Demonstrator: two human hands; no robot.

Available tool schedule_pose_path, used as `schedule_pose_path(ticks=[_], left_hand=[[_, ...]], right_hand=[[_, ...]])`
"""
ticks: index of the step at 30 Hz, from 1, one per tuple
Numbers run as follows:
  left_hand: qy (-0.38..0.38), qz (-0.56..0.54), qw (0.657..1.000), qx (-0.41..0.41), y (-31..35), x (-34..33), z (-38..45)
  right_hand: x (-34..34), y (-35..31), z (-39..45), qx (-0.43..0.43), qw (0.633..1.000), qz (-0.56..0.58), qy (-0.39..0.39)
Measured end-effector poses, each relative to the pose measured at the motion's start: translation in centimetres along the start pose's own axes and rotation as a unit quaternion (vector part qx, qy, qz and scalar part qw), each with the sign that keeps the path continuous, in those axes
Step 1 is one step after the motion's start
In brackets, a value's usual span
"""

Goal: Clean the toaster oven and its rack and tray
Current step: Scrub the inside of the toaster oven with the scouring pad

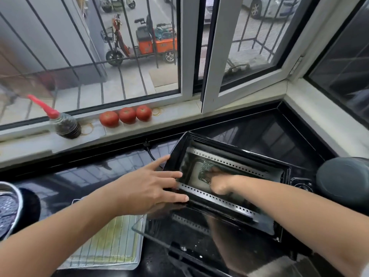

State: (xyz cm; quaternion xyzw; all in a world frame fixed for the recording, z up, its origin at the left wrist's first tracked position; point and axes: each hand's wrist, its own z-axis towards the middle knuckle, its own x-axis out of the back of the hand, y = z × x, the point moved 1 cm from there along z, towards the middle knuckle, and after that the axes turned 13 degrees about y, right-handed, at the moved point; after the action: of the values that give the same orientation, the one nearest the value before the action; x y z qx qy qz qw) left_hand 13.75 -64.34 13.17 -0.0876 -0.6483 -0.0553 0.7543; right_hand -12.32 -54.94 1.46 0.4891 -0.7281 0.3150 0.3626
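oven (pixel 265 222) open on counter | right hand (pixel 219 183) inside, gripping scourer (pixel 205 170) | left hand (pixel 147 188) spread flat on oven's left edge | rack (pixel 105 244) on tray (pixel 137 254) beside

Home kitchen, likely; black counter (pixel 99 172); tomatoes (pixel 125 116) on windowsill (pixel 179 114).

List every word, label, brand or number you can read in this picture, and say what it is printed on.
None can be read.
Orange cargo box of the tricycle outside: a faint mark, too blurred to read.
Dark sauce bottle on the sill: no label legible.
Toaster oven, with the right hand inside and the left hand on its frame: no print visible.
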Motion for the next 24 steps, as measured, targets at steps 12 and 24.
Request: schedule_pose_path(ticks=[12, 24], left_hand=[[-0.010, -0.048, 0.999, 0.011, -1.9, -1.8, 1.5], [0.035, -0.117, 0.992, 0.044, -2.3, -2.1, 2.1]], right_hand=[[-0.7, -0.5, 2.9, 0.101, 0.985, -0.073, 0.122], [-0.6, -0.4, 1.7, 0.187, 0.971, -0.117, 0.093]])
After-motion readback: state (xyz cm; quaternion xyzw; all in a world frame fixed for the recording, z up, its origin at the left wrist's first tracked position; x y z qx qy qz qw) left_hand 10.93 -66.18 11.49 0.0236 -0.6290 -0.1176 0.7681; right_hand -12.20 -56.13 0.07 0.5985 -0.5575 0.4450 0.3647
